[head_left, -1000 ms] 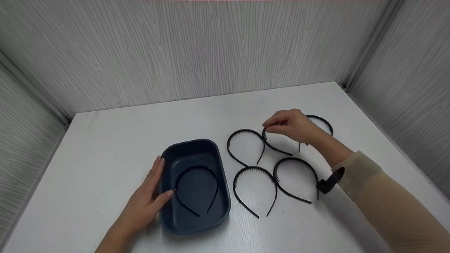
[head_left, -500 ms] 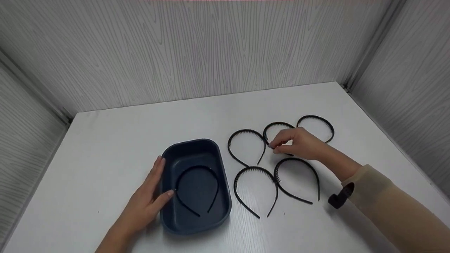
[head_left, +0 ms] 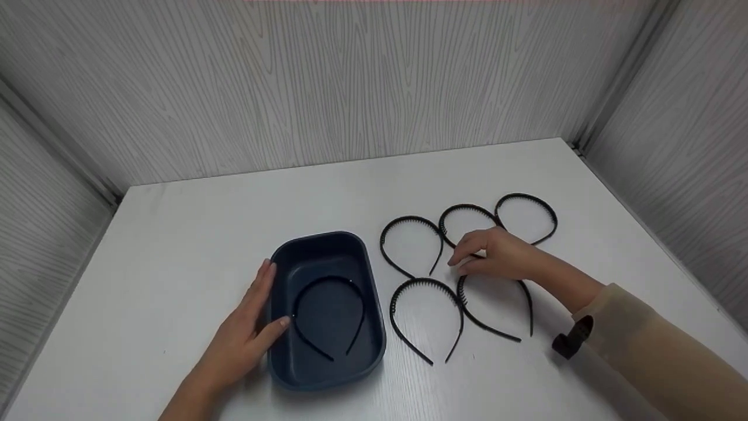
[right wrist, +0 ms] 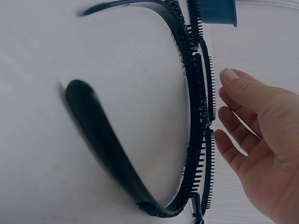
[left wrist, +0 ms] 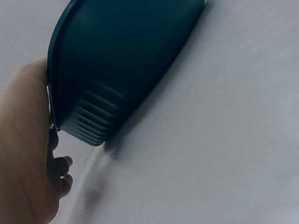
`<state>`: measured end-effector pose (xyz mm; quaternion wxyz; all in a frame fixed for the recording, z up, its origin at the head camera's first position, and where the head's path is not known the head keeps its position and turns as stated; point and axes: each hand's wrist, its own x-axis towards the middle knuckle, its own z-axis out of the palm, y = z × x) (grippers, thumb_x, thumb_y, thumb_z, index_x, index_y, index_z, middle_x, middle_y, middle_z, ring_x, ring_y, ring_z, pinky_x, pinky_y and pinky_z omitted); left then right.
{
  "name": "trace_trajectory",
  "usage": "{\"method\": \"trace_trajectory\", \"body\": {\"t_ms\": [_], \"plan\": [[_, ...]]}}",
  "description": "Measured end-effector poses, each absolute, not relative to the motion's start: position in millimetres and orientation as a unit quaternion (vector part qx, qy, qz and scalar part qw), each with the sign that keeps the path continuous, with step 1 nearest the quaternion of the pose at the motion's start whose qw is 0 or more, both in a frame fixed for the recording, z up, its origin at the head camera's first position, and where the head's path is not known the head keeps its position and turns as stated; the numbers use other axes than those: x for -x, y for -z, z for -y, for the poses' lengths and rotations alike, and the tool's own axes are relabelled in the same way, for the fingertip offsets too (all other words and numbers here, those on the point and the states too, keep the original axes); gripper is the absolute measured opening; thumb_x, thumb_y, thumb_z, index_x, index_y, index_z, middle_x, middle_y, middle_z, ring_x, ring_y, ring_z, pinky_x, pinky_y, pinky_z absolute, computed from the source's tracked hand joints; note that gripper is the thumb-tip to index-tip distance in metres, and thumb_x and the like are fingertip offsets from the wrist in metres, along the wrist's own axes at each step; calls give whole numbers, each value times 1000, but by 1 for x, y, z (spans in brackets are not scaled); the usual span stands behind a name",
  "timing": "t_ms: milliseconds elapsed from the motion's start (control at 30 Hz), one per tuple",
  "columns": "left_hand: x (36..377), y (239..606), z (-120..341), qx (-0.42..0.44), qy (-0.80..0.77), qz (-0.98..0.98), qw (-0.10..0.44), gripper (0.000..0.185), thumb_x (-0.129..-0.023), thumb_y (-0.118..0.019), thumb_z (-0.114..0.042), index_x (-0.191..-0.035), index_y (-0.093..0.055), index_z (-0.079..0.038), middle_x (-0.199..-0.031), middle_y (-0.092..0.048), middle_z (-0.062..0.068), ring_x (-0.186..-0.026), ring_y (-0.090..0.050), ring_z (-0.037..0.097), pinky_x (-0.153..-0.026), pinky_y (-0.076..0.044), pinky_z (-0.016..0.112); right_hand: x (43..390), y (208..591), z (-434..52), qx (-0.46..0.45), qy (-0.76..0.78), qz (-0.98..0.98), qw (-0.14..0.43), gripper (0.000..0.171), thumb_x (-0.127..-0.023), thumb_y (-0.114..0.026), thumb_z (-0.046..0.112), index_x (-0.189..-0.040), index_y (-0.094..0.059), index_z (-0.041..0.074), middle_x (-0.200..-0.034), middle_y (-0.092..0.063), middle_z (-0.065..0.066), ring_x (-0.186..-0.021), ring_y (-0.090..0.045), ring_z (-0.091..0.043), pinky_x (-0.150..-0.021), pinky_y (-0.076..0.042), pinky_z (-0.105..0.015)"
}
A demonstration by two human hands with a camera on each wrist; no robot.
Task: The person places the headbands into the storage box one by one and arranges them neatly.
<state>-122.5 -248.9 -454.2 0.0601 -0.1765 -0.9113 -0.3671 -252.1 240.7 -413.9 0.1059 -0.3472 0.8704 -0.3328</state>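
My left hand [head_left: 236, 336] rests along the left side of a dark blue plastic bin [head_left: 321, 248], fingers fairly straight and thumb tip at the rim. One black toothed headband [head_left: 329, 277] lies inside the bin. To its right, several more lie on the table in two rows. My right hand [head_left: 499, 255], fingers loosely bent and holding nothing, hovers between the back middle headband [head_left: 466, 206] and the front right headband [head_left: 494, 331], hiding part of both. In the right wrist view, a headband [right wrist: 105, 140] fills the foreground, apart from the fingers.
A back left headband [head_left: 409, 218], a back right headband [head_left: 518, 195] and a front left headband [head_left: 426, 281] lie beside the others, nearly touching. Pale wood-grain panels [head_left: 350, 82] enclose the white table [head_left: 193, 234] at the back and sides. A dark strap [head_left: 575, 336] hangs at the right sleeve.
My right hand has moved from the back middle headband toward me, its fingers parting from it. That headband now lies fully on the table. My left hand and the bin have stayed put.
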Motion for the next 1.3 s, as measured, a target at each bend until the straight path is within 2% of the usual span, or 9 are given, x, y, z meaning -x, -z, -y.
{"method": "trace_trajectory", "body": {"t_ms": [333,533,933,1300], "plan": [[122,455,249,171,365,914,57,86,-107,-64,-37,-173,-10,-26,-178,-6,-7,-163,-13,22,-122,-7,17,249,412,-244,348,308,-875,134,22,-91,-85,10,-111,-85,19,-116,-75,8,-115,-68,-18,-100,-54,-38],[122,454,249,176,367,912,58,86,-107,-64,-35,-173,-10,-25,-178,-5,-6,-163,-12,23,-121,-5,14,248,413,-247,347,297,-878,145,24,-91,-83,9,-112,-85,21,-117,-75,9,-116,-68,-17,-99,-54,-38],[122,454,248,175,362,913,66,86,-105,-66,-32,-173,-12,-23,-178,-8,-4,-163,-15,24,-121,-6,15,250,420,-247,398,271,-870,103,21,-91,-84,7,-107,-86,19,-112,-76,6,-108,-71,-18,-92,-57,-36],[121,454,248,173,360,915,65,86,-106,-65,-34,-173,-12,-24,-178,-8,-4,-162,-15,23,-121,-6,14,248,425,-247,422,264,-864,80,20,-90,-84,4,-106,-86,16,-110,-77,3,-105,-72,-22,-91,-58,-38]]}}
